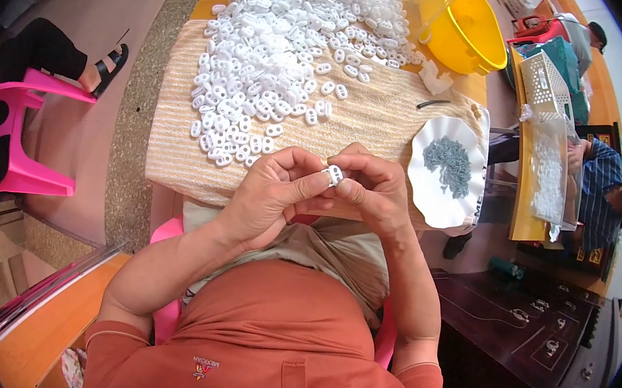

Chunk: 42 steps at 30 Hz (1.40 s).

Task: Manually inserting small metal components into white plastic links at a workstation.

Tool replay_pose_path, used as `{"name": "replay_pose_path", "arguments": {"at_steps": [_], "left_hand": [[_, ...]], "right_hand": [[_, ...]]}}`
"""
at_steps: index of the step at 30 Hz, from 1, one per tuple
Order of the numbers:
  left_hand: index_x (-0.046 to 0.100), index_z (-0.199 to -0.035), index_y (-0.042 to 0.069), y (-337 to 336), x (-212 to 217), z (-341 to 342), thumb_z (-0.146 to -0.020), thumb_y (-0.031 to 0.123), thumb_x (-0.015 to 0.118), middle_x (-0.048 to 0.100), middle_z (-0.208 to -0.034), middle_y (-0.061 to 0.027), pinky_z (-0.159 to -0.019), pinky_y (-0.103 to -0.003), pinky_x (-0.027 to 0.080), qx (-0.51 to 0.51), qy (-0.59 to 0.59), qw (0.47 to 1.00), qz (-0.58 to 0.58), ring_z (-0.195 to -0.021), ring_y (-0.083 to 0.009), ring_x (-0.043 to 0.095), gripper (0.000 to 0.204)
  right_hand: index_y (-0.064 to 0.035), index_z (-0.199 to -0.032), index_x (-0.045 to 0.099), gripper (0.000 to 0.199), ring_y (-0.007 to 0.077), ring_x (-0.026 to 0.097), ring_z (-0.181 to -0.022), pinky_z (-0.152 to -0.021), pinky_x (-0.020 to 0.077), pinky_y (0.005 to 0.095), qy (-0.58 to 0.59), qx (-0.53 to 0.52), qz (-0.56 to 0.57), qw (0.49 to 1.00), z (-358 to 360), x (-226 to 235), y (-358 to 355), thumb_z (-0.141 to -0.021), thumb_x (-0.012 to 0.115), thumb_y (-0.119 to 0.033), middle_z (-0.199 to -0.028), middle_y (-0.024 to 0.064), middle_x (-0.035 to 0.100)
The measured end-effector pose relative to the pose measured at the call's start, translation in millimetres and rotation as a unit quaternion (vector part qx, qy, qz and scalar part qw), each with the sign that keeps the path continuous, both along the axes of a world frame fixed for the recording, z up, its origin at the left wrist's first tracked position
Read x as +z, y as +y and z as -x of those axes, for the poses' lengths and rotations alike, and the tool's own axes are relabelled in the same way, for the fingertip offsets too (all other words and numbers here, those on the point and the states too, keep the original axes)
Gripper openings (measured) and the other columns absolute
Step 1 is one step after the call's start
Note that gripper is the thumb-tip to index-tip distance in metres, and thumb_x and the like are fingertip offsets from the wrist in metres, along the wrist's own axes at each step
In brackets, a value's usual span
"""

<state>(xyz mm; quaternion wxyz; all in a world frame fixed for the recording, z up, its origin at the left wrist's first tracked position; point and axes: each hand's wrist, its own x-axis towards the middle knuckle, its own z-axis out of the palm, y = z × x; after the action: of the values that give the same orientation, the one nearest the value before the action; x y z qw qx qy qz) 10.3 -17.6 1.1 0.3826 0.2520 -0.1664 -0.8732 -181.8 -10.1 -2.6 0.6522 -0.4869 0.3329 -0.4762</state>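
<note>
Hands [327,188] around white clip [334,174]

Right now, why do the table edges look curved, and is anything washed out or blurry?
Head view: the fisheye lens bends straight edges near the rim, like the table on the right; corners go black. Daylight is bright and even, so the heap of white pieces loses some detail. The left hand, right hand and the small white piece they pinch look sharp.

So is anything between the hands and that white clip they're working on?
Nothing visible. The left hand and right hand both pinch the small white clip directly between fingertips, held above the striped cloth, apart from the pile of white clips.
</note>
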Motion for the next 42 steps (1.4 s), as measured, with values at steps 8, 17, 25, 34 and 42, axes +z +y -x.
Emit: {"name": "replay_pose_path", "arguments": {"at_steps": [8, 17, 25, 34, 42], "left_hand": [[0.057, -0.094, 0.003, 3.7, -2.7, -0.8, -0.088, 0.002, 0.065, 0.065, -0.092, -0.0074, -0.074, -0.027, 0.059, 0.003, 0.023, 0.999, 0.022, -0.082, -0.0142, 0.066, 0.01], [0.059, -0.092, 0.003, 8.2, -4.8, 2.3, -0.089, 0.003, 0.064, 0.065, -0.091, -0.0064, -0.075, -0.028, 0.059, 0.012, 0.015, 0.999, 0.043, -0.082, -0.0121, 0.065, 0.007], [0.06, -0.092, 0.003, 3.9, -3.1, 2.1, -0.088, 0.005, 0.066, 0.066, -0.089, -0.0063, -0.074, -0.029, 0.058, 0.011, 0.011, 0.999, 0.05, -0.082, -0.0126, 0.065, 0.007], [0.06, -0.093, 0.003, 6.5, 0.7, 2.3, -0.091, 0.01, 0.064, 0.066, -0.098, -0.0107, -0.074, -0.028, 0.058, -0.004, -0.036, 0.999, 0.027, -0.081, -0.0128, 0.065, 0.009], [0.062, -0.095, 0.001, 10.6, 2.1, 5.2, -0.089, 0.008, 0.066, 0.066, -0.098, -0.0094, -0.074, -0.025, 0.057, -0.027, -0.068, 0.996, 0.043, -0.081, -0.0105, 0.063, 0.01]], "right_hand": [[0.0042, -0.108, 0.066, 0.026, 0.0119, 0.056, -0.087, -0.076, 0.046, 0.0229, 0.029, -0.011, -0.009, 0.999, -5.4, 12.3, 4.8, -0.083, 0.07, -0.004, -0.097, 0.0066, 0.058], [0.005, -0.108, 0.065, 0.025, 0.0121, 0.057, -0.087, -0.076, 0.0463, 0.0233, 0.022, -0.018, 0.026, 0.999, -9.0, 18.5, 10.8, -0.084, 0.069, -0.002, -0.096, 0.0073, 0.059], [0.0037, -0.104, 0.061, 0.02, 0.0094, 0.054, -0.087, -0.076, 0.0452, 0.0228, 0.078, 0.001, 0.01, 0.997, -2.5, 22.3, 5.2, -0.085, 0.068, -0.001, -0.098, 0.0045, 0.055], [0.0036, -0.098, 0.062, 0.015, 0.0097, 0.063, -0.078, -0.07, 0.0534, 0.0243, 0.268, -0.044, -0.057, 0.961, 33.4, 56.1, -1.9, -0.085, 0.068, -0.001, -0.084, 0.0033, 0.064], [0.0038, -0.111, 0.064, 0.028, 0.0126, 0.064, -0.079, -0.073, 0.0524, 0.0244, 0.344, -0.363, 0.183, 0.847, 144.3, 103.4, -113.7, -0.085, 0.067, -0.006, -0.09, 0.0071, 0.067]]}}
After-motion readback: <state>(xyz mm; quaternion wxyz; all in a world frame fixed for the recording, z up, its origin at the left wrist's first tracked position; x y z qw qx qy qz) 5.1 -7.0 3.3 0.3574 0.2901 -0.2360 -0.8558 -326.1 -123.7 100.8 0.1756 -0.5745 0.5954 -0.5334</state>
